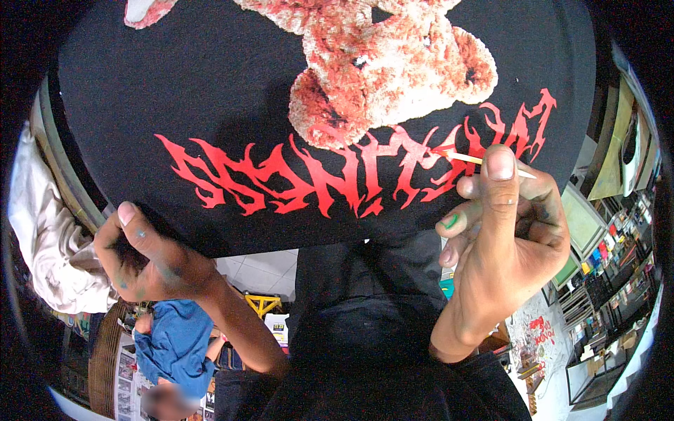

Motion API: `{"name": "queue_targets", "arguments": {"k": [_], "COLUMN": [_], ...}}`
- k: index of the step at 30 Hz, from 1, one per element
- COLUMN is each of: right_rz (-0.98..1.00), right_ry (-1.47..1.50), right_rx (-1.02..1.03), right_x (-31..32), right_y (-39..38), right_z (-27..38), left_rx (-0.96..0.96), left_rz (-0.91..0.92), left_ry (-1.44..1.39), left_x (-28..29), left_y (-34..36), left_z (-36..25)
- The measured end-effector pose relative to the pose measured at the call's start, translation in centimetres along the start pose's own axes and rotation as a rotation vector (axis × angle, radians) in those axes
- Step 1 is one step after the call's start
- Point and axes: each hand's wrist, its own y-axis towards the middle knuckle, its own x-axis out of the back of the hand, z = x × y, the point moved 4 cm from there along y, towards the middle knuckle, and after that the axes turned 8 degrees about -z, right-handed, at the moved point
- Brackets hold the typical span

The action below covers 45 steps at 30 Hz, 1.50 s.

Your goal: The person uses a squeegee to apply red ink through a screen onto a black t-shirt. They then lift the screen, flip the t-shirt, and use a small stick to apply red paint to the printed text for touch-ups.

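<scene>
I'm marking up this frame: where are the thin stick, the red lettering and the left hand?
thin stick (463,158), head view, bare shaft left of the thumb.
red lettering (309,184), head view, middle of the print.
left hand (151,261), head view, back of the hand.

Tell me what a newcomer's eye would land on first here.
First comes the black shirt filling the upper frame, printed with a shaggy red-and-cream teddy bear above jagged red lettering. Next, the right hand at right pinches a thin pale stick against the lettering, while the left hand grips the shirt's lower left edge.
</scene>
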Motion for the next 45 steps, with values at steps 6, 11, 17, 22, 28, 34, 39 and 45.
{"name": "queue_targets", "arguments": {"k": [6,11,17,22,28,34,39,45], "right_rz": [-0.01,0.006,-0.005,-0.027,-0.023,0.215,0.209,0.263], "right_ry": [0.026,0.039,0.046,0.103,0.131,-0.103,-0.205,-0.203], "right_rx": [-0.008,-0.027,-0.018,-0.02,0.397,1.029,1.054,0.98], "right_x": [0.1,0.4,0.1,0.0,0.2,1.0,0.4,0.3], "right_y": [0.2,0.2,0.0,0.0,-1.0,-2.7,-3.1,-3.1], "right_z": [-0.1,0.0,0.0,-0.1,-0.8,-1.1,-0.9,-1.2], "left_rx": [0.006,-0.001,0.005,0.007,0.008,-0.027,-0.021,-0.008], "left_rz": [0.011,-0.006,-0.014,0.021,0.019,0.015,0.012,0.0], "left_ry": [-0.012,0.006,-0.005,0.004,-0.028,-0.04,-0.047,-0.047], "left_x": [0.0,0.0,-0.1,0.1,0.2,0.1,0.0,0.2], "left_y": [0.1,-0.1,-0.2,-0.1,0.0,0.1,-0.2,-0.2], "left_z": [0.2,0.0,0.0,0.0,0.3,0.1,0.4,0.4]}}
